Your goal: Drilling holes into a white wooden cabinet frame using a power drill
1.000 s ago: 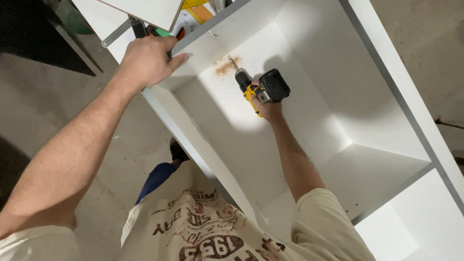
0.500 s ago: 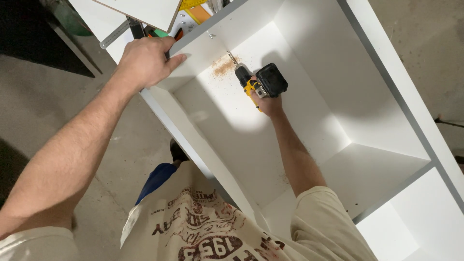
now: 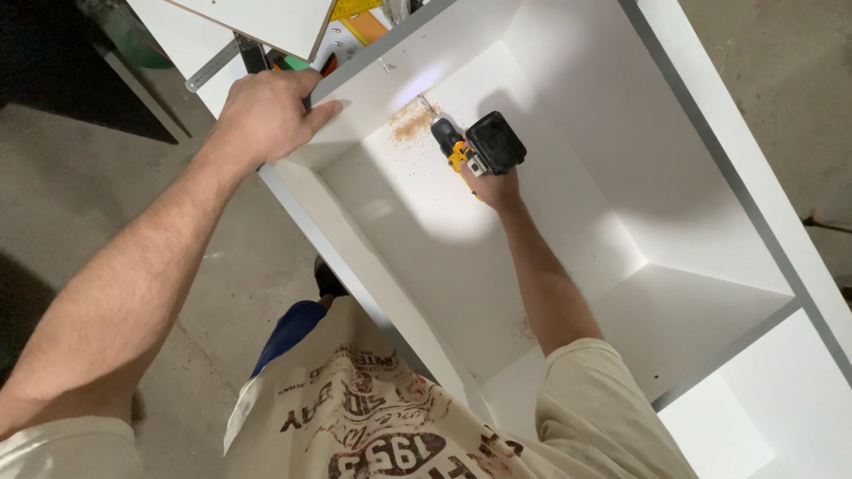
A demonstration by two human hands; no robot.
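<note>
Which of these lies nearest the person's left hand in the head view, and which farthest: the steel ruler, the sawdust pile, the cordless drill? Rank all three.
From the left hand, gripping the white cabinet's corner:
1. Steel ruler, just above-left of the hand, outside the cabinet.
2. Sawdust pile, to the right, inside the cabinet.
3. Cordless drill, farther right, in the right hand.

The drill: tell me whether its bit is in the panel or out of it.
In. The drill in the right hand has its bit tip against the white panel, with sawdust beside it.
</note>
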